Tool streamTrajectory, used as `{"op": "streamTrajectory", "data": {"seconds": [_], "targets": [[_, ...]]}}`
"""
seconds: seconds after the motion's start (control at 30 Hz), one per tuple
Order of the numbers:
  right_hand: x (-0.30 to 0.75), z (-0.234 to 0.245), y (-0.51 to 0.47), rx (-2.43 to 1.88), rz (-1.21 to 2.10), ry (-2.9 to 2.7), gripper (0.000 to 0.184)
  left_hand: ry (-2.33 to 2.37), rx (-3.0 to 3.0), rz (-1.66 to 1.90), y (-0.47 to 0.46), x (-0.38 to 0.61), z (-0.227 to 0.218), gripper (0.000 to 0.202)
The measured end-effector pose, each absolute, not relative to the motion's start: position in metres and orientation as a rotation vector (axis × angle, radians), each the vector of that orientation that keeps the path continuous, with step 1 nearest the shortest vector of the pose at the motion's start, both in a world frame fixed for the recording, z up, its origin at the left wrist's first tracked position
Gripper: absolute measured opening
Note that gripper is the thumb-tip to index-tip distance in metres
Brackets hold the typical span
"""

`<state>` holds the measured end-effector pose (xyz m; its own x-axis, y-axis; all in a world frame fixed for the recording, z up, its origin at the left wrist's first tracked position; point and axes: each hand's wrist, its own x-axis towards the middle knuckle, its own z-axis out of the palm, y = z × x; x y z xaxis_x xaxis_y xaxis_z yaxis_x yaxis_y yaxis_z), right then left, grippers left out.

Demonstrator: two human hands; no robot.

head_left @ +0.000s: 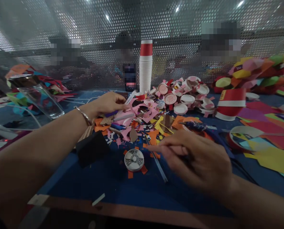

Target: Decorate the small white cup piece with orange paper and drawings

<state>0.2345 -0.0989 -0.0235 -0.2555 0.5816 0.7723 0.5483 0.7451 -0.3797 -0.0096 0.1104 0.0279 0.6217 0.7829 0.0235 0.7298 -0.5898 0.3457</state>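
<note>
My left hand (108, 103) reaches over a heap of coloured paper scraps (142, 122) and its fingers are closed on a thin white stick (130, 97). A bracelet sits on that wrist. My right hand (192, 156) hovers low over the blue table (123, 181), fingers stretched toward the left, slightly blurred, with nothing visible in them. Its fingertips are close to a thin grey strip (159, 165) and near a round white disc with a dark pattern (134, 160).
A tall stack of white paper cups with a red top (145, 65) stands at the back. Cut cup bottoms (182, 98) lie beside it. An upturned red cup (230, 103), coloured paper sheets (271, 140), a clear plastic container (40, 98) and a black block (91, 148) surround the hands. A perforated metal screen rises behind.
</note>
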Motion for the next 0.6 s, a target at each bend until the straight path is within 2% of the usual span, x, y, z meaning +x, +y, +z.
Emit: {"op": "streamTrajectory", "data": {"seconds": [0.07, 0.13, 0.23, 0.3, 0.43, 0.6], "targets": [[0.238, -0.022, -0.094, -0.977, 0.049, -1.789, 0.010, 1.166, 2.465, 0.336, 0.093, -0.003, 0.029, 0.048], [0.240, -0.021, -0.089, -1.095, 0.129, -1.679, 0.016, 1.012, 2.228, 0.494, 0.070, 0.006, 0.030, 0.038], [0.240, -0.021, -0.080, -1.190, 0.376, -1.577, 0.027, 0.848, 2.169, 0.465, 0.038, 0.021, 0.028, 0.030], [0.238, -0.025, -0.074, -1.208, 0.564, -1.516, 0.031, 0.745, 2.112, 0.427, 0.024, 0.029, 0.025, 0.032], [0.235, -0.032, -0.069, -1.222, 0.859, -1.482, 0.036, 0.661, 2.235, 0.500, 0.014, 0.039, 0.014, 0.029], [0.233, -0.034, -0.068, -1.282, 0.986, -1.519, 0.047, 0.586, 2.414, 0.514, 0.009, 0.039, 0.007, 0.020]]}}
